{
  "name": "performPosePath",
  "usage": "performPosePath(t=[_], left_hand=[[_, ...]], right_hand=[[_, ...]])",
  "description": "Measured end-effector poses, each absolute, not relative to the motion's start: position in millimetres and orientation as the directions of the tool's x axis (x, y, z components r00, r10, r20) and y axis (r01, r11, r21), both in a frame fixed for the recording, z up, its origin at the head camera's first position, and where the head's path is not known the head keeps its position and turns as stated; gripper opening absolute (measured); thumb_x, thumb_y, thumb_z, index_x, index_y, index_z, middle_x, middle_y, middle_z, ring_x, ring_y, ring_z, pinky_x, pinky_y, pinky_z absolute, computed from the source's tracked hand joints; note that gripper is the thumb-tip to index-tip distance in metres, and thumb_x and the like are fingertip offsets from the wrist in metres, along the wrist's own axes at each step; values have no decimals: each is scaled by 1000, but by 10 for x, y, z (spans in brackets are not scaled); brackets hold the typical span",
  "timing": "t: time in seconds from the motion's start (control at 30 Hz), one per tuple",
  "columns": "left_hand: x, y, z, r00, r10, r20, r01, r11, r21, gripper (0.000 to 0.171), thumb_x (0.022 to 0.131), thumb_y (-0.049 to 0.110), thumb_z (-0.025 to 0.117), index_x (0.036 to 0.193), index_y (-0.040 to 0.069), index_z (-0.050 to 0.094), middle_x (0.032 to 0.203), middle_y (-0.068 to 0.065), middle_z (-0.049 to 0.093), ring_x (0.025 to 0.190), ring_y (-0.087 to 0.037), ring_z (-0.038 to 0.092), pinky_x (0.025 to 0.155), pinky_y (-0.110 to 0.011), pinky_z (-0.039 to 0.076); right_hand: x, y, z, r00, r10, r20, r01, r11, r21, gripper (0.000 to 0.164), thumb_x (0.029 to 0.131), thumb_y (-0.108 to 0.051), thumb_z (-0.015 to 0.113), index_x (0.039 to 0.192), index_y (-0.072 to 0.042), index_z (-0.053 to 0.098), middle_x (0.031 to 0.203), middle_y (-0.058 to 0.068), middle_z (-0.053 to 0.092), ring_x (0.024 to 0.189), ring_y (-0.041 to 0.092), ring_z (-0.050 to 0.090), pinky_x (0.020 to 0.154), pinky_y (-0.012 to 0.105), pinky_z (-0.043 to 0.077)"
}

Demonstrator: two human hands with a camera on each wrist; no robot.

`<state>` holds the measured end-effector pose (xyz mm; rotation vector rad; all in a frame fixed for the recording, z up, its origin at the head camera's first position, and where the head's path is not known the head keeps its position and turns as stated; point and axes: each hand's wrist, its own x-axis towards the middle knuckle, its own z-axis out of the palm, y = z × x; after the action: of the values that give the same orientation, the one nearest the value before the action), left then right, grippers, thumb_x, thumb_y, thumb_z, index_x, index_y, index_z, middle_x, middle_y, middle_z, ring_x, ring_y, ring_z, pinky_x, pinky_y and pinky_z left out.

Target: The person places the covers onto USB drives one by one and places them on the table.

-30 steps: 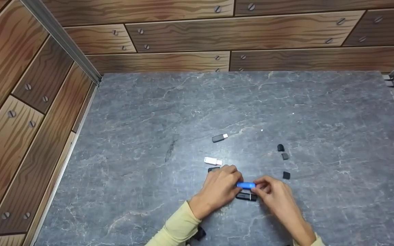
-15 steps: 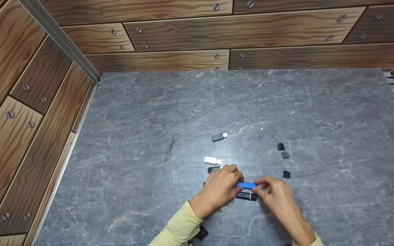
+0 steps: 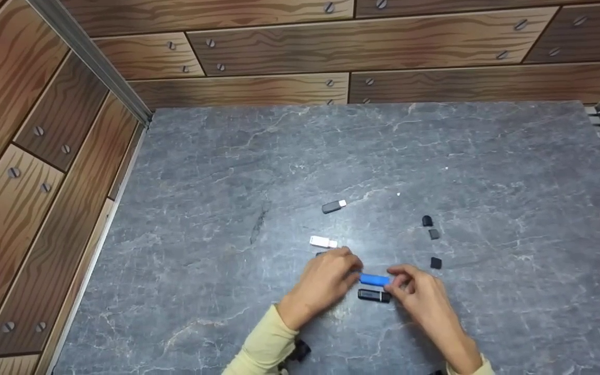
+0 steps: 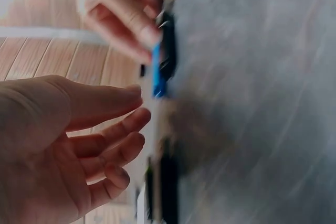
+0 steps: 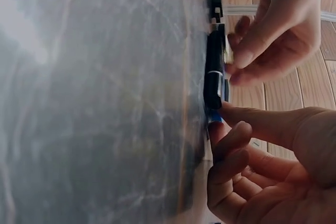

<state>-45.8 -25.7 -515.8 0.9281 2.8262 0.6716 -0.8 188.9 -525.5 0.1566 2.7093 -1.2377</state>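
My right hand [image 3: 422, 297] pinches the right end of a blue USB stick [image 3: 374, 279] between thumb and finger. The left hand [image 3: 323, 281] is by the stick's other end; in the left wrist view, a gap separates its loosely bent fingers [image 4: 118, 98] from the blue stick [image 4: 157, 77]. Just nearer to me lies a black USB stick [image 3: 374, 296] with a pale band near its right end. Beyond the left hand is a white USB stick [image 3: 323, 241], and past it a dark grey one [image 3: 334, 207]. Another dark stick is mostly hidden behind the left hand.
Small black caps [image 3: 436, 263] lie in a loose column on the right, among them a rounded one [image 3: 427, 221] and a square one [image 3: 434, 234]. Grey marbled tabletop [image 3: 201, 208] surrounds everything, with wood-patterned walls [image 3: 269, 47] behind and at the left.
My left hand has let go of the blue USB stick and drawn back to the left. More of the black stick now shows. The right hand stays nearly in place.
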Motion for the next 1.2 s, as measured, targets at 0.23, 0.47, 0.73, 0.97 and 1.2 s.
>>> performPosePath(t=[0.23, 0.47, 0.73, 0.97, 1.2], left_hand=[[-483, -564, -5091, -868, 495, 37, 442, 739, 509, 12, 99, 16, 71, 107, 12, 79, 101, -2, 78, 94, -18, 75, 85, -31, 62], [-423, -739, -5131, -885, 463, 47, 417, 744, 522, 6, 97, 15, 73, 99, 12, 78, 94, 0, 75, 87, -17, 72, 78, -30, 61], [-359, -860, -5155, -904, 428, 7, 364, 759, 540, 8, 93, 21, 80, 97, 15, 78, 90, 3, 70, 79, -10, 66, 71, -26, 56], [-299, -933, -5230, -912, 411, 10, 346, 754, 558, 16, 90, 26, 84, 100, 16, 77, 92, 3, 69, 78, -8, 64, 70, -23, 54], [-270, -957, -5255, -907, 422, -7, 342, 746, 571, 20, 88, 25, 85, 104, 17, 76, 92, 4, 69, 77, -7, 63, 67, -21, 51]], right_hand=[[43, 1927, -5210, -984, 48, -170, 162, 629, -761, 25, 87, -6, 84, 111, -3, 78, 84, 3, 74, 61, -1, 52, 61, 18, 45], [76, 1960, -5214, -992, 51, -117, 123, 623, -773, 17, 87, -8, 85, 103, -5, 79, 82, 2, 74, 60, -4, 49, 60, 18, 44], [100, 2022, -5221, -987, 70, -146, 158, 600, -784, 12, 90, -8, 82, 101, -6, 79, 80, 2, 74, 56, -2, 48, 56, 18, 42], [97, 2130, -5198, -977, 85, -196, 210, 555, -805, 13, 95, -11, 78, 106, -4, 78, 83, 5, 75, 53, 1, 47, 52, 19, 39], [96, 2272, -5182, -975, 117, -187, 221, 526, -821, 14, 99, -7, 71, 110, 0, 76, 87, 10, 78, 55, 5, 59, 52, 21, 48]])
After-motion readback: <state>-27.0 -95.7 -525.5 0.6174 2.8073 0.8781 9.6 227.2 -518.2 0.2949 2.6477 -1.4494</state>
